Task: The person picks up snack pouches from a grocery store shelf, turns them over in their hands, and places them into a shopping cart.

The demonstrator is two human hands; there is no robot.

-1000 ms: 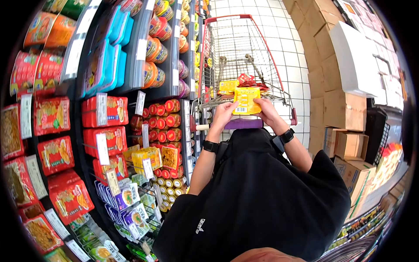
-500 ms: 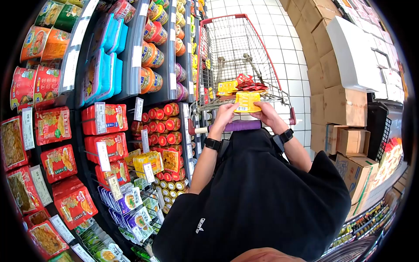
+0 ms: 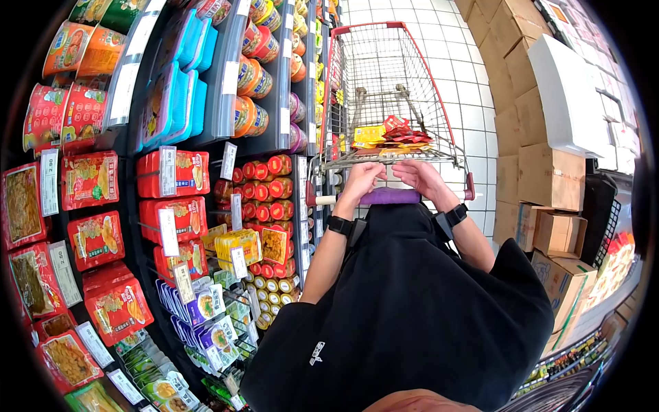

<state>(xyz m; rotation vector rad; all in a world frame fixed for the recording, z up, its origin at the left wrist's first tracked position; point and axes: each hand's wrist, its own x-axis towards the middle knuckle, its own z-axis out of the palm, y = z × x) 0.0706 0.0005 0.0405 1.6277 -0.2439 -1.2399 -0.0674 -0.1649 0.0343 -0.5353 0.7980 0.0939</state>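
Observation:
Both hands hover over the near end of a shopping cart (image 3: 395, 26), just beyond its purple-wrapped handle (image 3: 391, 196). My left hand (image 3: 362, 181) has loosely curved fingers, slightly apart and holding nothing visible. My right hand (image 3: 422, 178) faces it with fingers stretched inward, also without an object. Beyond the fingertips, inside the cart, lie a yellow packet (image 3: 371, 134) and a pile of red packets (image 3: 406, 134). Another yellow packet edge shows low in that pile, partly hidden by the cart's wire.
Shelves at left hold cup noodles (image 3: 250, 117), red pouches (image 3: 173, 172), jars (image 3: 271, 189) and a row of yellow packets (image 3: 237, 248). Cardboard boxes (image 3: 549, 175) are stacked along the right. White floor tiles (image 3: 473, 103) run between the cart and the boxes.
The yellow packet held between both hands has been let go and is gone from them. The hands have parted slightly. The view has shifted, so the cart and shelves appear further right.

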